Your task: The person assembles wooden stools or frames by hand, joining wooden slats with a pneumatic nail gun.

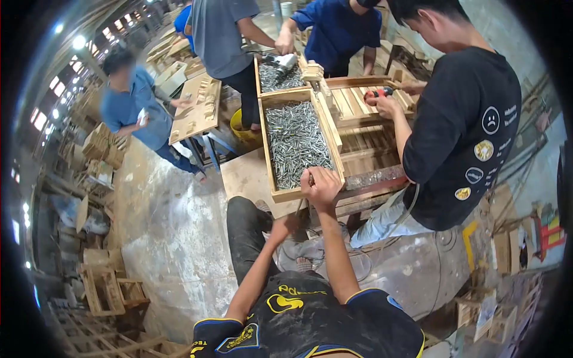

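Head view showed our right hand (320, 186) at the near end of the wooden tray (270, 149), fingers curled down and pinched on some of the screws (295, 140) heaped inside it. Our left hand (284, 227) hung lower, just under the tray's near edge, by our knee; we could not tell how far it was open. Beside the tray, a co-worker (465, 131) held a red-handled tool (378, 93) against slatted wood.
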The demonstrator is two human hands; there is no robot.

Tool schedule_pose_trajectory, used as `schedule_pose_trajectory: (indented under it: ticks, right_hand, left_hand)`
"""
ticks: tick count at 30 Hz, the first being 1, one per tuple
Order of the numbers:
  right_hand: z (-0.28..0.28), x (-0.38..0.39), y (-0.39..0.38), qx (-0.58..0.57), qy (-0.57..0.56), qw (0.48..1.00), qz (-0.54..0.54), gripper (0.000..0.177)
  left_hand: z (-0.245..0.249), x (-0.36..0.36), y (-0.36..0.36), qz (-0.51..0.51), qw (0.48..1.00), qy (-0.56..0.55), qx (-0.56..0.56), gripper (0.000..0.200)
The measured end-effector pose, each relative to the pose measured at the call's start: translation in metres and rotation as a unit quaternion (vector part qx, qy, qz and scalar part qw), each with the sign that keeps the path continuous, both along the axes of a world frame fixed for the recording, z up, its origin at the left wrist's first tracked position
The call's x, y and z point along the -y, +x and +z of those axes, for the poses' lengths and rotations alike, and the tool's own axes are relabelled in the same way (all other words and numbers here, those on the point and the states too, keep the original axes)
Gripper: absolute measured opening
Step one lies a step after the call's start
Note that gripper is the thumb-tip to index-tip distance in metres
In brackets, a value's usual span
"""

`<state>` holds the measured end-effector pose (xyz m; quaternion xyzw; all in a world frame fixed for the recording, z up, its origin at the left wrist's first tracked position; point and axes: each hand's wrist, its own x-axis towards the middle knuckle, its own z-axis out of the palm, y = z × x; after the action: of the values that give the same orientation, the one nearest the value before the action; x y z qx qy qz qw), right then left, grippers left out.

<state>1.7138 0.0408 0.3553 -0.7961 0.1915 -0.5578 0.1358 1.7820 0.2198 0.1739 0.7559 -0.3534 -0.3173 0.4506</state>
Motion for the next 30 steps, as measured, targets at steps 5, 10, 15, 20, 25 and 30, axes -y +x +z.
schedule_pose_trajectory:
  ticks: [5, 10, 15, 20, 25, 30]
  right_hand:
    - [0.006, -0.004, 0.003, -0.008, 0.038, 0.999, -0.013, 0.014]
    - [0.005, -0.004, 0.004, -0.046, 0.041, 0.998, -0.027, 0.009]
    - [0.007, -0.009, 0.010, -0.042, 0.036, 0.997, -0.044, 0.007]
    - [0.007, -0.014, 0.011, -0.040, 0.049, 0.997, -0.051, 0.008]
    - [0.007, -0.017, 0.010, -0.056, 0.051, 0.996, -0.049, 0.009]
    - [0.007, -0.016, 0.014, -0.060, 0.026, 0.996, -0.064, 0.010]
  left_hand:
    - [-0.081, -0.029, -0.005, -0.449, 0.787, 0.419, 0.053, 0.055]
    - [-0.112, -0.015, 0.006, -0.331, 0.904, 0.241, 0.126, 0.045]
    - [-0.088, 0.000, 0.021, -0.196, 0.961, 0.190, 0.052, 0.044]
    - [-0.105, 0.002, 0.024, -0.273, 0.934, 0.189, 0.135, 0.046]
    - [-0.075, 0.004, 0.065, -0.199, 0.960, 0.129, -0.149, 0.033]
    - [0.216, 0.011, 0.130, 0.080, 0.972, -0.172, -0.138, 0.028]
